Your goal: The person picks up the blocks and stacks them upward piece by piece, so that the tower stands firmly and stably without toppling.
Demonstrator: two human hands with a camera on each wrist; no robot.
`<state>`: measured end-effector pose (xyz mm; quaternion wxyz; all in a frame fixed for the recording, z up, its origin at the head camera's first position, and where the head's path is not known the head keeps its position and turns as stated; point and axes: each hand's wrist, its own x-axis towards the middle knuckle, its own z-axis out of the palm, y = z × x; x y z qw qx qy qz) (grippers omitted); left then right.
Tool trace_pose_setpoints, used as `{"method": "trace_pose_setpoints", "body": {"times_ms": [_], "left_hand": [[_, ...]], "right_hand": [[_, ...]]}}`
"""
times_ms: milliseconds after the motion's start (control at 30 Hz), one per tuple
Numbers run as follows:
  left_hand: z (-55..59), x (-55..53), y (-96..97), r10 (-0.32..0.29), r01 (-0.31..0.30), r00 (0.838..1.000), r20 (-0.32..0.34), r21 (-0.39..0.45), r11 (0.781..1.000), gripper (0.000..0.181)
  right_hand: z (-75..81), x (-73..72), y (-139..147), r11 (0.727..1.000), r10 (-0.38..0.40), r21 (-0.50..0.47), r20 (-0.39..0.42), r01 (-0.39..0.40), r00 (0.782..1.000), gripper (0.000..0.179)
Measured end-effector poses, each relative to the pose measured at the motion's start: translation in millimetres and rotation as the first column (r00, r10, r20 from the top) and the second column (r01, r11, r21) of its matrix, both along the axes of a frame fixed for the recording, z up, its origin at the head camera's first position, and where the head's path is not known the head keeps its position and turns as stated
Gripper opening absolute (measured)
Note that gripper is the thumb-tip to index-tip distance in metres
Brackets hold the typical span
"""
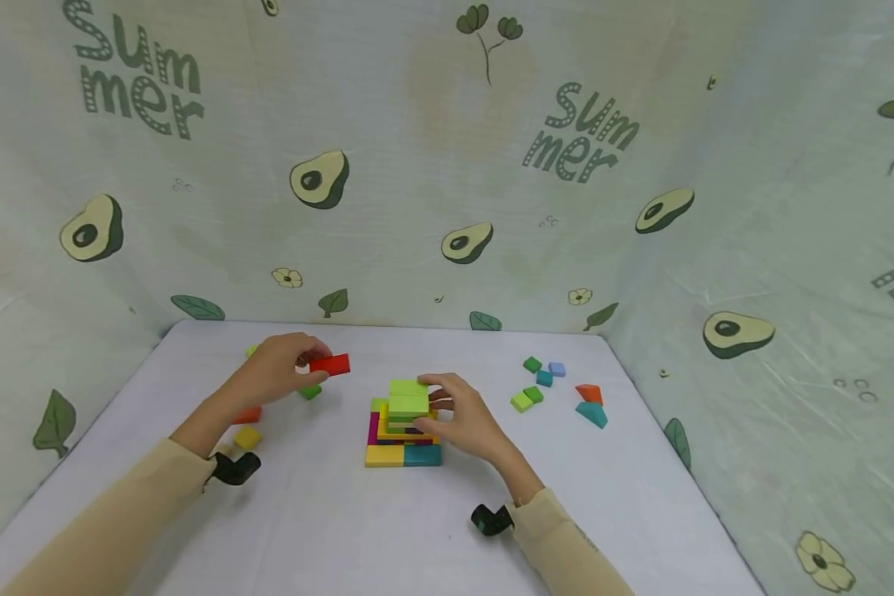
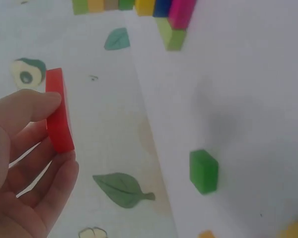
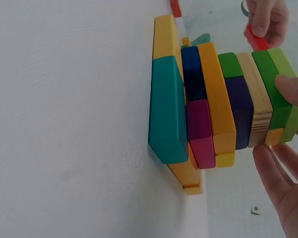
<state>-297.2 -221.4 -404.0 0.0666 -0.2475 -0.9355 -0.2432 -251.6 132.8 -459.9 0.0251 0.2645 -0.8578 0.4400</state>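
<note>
My left hand (image 1: 279, 362) holds a red rectangular block (image 1: 335, 364) above the table's left side, left of the tower. Seen from the left wrist, thumb and fingers pinch the red block (image 2: 59, 114) by its sides. A stepped tower of coloured wooden blocks (image 1: 384, 456) stands mid-table, its bottom layer showing yellow and teal. At its right side is my right hand (image 1: 465, 418), thumb at the front and fingers behind, gripping the topmost layers. Close up in the right wrist view, the thumb lies against the light green block (image 3: 283, 64) and the dark green block (image 3: 268, 69) beneath it.
Small green, teal and blue blocks lie at the right with an orange block (image 1: 590, 394) and a teal block (image 1: 592, 414). On the left lie a yellow block (image 1: 247, 437), an orange-red block (image 1: 247, 415) and a green block (image 1: 310, 391). A printed curtain (image 1: 387, 273) hangs behind.
</note>
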Motion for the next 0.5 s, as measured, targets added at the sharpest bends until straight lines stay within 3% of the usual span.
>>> {"method": "trace_pose_setpoints", "body": {"times_ms": [267, 500], "left_hand": [[8.1, 7.2, 50.5, -0.112, 0.112, 0.994, -0.019, 0.018, 0.994, 0.029], [7.4, 5.5, 83.2, -0.209, 0.21, 0.978, -0.013, 0.047, 0.977, 0.029]], "right_hand": [[0.1, -1.4, 1, 1.0, -0.027, -0.012, -0.014, 0.027, 1.0, 0.066], [0.9, -2.2, 1, 0.999, -0.024, -0.03, -0.02, 0.024, 0.999, 0.069]]}}
